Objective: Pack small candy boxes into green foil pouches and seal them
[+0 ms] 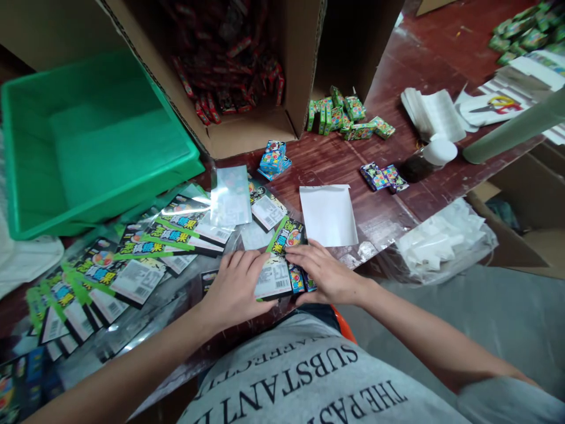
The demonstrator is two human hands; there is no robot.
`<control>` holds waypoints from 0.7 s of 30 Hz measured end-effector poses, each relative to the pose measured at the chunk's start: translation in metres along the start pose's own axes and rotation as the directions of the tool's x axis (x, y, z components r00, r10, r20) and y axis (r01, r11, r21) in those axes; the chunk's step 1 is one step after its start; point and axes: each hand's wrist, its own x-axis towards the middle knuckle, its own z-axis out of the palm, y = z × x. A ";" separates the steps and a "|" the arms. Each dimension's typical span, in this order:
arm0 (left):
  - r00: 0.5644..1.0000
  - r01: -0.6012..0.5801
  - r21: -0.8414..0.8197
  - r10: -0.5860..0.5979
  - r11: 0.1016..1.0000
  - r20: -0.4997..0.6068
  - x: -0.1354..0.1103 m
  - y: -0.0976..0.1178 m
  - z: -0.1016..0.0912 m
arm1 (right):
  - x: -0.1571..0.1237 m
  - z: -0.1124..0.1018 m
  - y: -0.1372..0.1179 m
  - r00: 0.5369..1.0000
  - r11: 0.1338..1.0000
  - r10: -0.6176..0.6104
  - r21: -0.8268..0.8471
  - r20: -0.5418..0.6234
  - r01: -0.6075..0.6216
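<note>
Near the table's front edge, both hands are at a black-and-green printed card box [276, 277] with a white barcode panel. My left hand [233, 285] grips its left side, thumb along the lower edge. My right hand [329, 274] closes round the right end, where small blue and purple boxes [298, 278] show, partly hidden by the fingers. Whether these boxes sit inside the card box or against it, I cannot tell. Just beyond lies a white paper sheet [329, 215]. More printed card boxes [176, 235] lie fanned out to the left.
An open green bin [101, 135] stands at the back left, beside a cardboard carton [247, 132] of red packs. Small green boxes [339, 112], blue boxes [273, 159], purple boxes [384, 176], a white-capped jar [439, 152], scissors [497, 106] and a bag of white pieces [445, 241] lie around.
</note>
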 end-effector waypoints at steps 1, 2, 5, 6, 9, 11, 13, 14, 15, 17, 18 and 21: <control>1.000 0.011 0.021 -0.011 1.000 0.001 -0.001 0.000 0.002 | -0.002 -0.003 0.001 1.000 1.000 0.014 -0.028 0.018 -0.013; 1.000 0.023 0.035 -0.023 0.999 0.003 -0.002 0.000 0.003 | -0.006 -0.008 0.003 0.999 0.998 0.034 -0.061 0.035 -0.032; 0.999 0.050 0.035 -0.051 0.998 0.004 -0.004 0.000 0.005 | -0.018 -0.024 0.009 0.994 0.987 0.097 -0.135 0.055 -0.088; 0.999 0.050 0.025 -0.050 0.998 0.003 -0.004 0.000 0.005 | -0.020 -0.028 0.012 0.993 0.985 0.105 -0.141 0.055 -0.096; 1.000 0.011 -0.027 -0.011 1.000 -0.004 -0.003 -0.002 0.008 | -0.017 -0.030 0.019 0.994 0.992 0.086 -0.097 0.062 -0.080; 0.999 -0.029 -0.063 0.029 0.998 -0.014 -0.002 -0.004 0.011 | -0.008 -0.026 0.022 0.996 0.998 0.053 -0.045 0.069 -0.050; 0.998 -0.052 -0.079 0.049 0.996 -0.034 0.000 -0.006 0.015 | 0.003 -0.021 0.025 0.997 1.000 0.023 -0.014 0.077 -0.022; 0.998 -0.054 -0.080 0.051 0.995 -0.049 0.001 -0.008 0.016 | 0.008 -0.018 0.027 0.997 1.000 0.011 -0.010 0.079 -0.010; 0.997 -0.050 -0.077 0.045 0.996 -0.066 0.003 -0.009 0.018 | 0.013 -0.017 0.028 0.997 1.000 -0.002 -0.012 0.080 0.003; 0.993 -0.031 -0.055 0.024 0.998 -0.115 0.005 -0.011 0.021 | 0.020 -0.015 0.029 0.997 0.999 -0.029 -0.031 0.069 0.031; 0.990 -0.016 -0.035 0.011 0.999 -0.144 0.006 -0.012 0.023 | 0.022 -0.014 0.028 0.998 0.998 -0.028 -0.046 0.050 0.030; 0.977 0.011 0.047 -0.001 0.999 -0.214 0.001 -0.021 0.032 | 0.023 -0.015 0.019 0.997 0.995 0.052 -0.081 -0.060 -0.057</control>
